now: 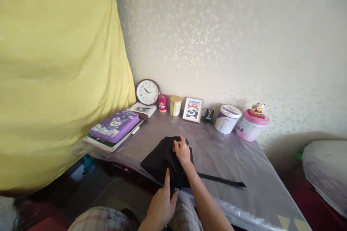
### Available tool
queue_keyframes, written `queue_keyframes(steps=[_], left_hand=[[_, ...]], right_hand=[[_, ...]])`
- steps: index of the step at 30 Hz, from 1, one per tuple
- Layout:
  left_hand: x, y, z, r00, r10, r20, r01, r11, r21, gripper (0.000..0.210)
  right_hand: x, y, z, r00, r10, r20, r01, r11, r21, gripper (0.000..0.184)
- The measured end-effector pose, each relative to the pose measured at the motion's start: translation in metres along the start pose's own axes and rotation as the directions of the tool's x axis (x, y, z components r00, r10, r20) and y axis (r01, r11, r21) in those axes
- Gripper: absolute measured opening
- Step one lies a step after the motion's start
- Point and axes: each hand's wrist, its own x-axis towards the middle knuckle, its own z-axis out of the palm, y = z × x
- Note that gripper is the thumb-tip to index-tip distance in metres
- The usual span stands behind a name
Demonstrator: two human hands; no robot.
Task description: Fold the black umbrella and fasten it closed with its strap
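Observation:
A black folding umbrella (165, 155), collapsed with its canopy cloth loose, lies at the front edge of the table. Its black strap (222, 179) stretches out to the right on the tabletop. My right hand (182, 151) is at the far end, its fingers bent round the dark cloth. At the near end my left hand (162, 200) grips the umbrella, with the index finger laid along the folds and the thumb beside it. The left hand's other fingers are hidden underneath.
A purple case (115, 126) rests on books at the left. Along the wall stand a clock (148, 92), a pink can (162, 103), a yellow-lidded can (175, 106), a picture frame (192, 109), a black stand (208, 116), a white tub (227, 119) and a pink-lidded tub (251, 125).

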Motion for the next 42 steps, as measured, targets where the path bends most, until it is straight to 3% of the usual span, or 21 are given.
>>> queue_keyframes(steps=[7,13,16,20,26,30,34,42], left_hand=[[0.002,0.001,0.001,1.0,-0.018,-0.014,0.018,1.0,-0.018,0.064],[0.003,-0.002,0.005,1.0,-0.017,-0.023,0.016,1.0,-0.026,0.061],[0.001,-0.004,0.008,0.996,-0.034,-0.077,0.027,0.996,-0.09,0.067],[-0.002,-0.005,0.009,0.983,0.041,-0.181,-0.066,0.989,-0.134,0.075],[0.001,0.001,0.005,0.998,0.05,-0.047,-0.051,0.998,-0.024,0.07],[0.004,0.001,0.007,0.998,0.035,-0.042,-0.036,0.999,-0.011,0.066],[0.003,-0.001,0.011,0.998,0.047,-0.041,-0.048,0.999,-0.012,0.064],[0.004,-0.004,0.012,0.997,0.073,-0.025,-0.075,0.994,-0.074,0.064]], right_hand=[[-0.013,0.005,-0.003,0.977,-0.212,0.027,0.212,0.977,0.006,0.03],[-0.034,-0.002,-0.003,0.889,-0.454,0.061,0.458,0.885,-0.082,0.016],[-0.04,-0.006,-0.006,0.876,-0.475,0.084,0.482,0.87,-0.105,0.013],[-0.043,-0.007,-0.007,0.87,-0.483,0.095,0.492,0.861,-0.127,0.014],[-0.043,-0.004,-0.007,0.868,-0.491,0.075,0.496,0.865,-0.073,0.019],[-0.056,0.003,-0.013,0.84,-0.542,0.044,0.539,0.84,0.06,0.021],[-0.064,0.017,-0.021,0.822,-0.569,-0.011,0.569,0.822,0.009,0.024],[0.0,0.045,-0.017,0.813,-0.582,-0.008,0.579,0.811,-0.088,0.031]])
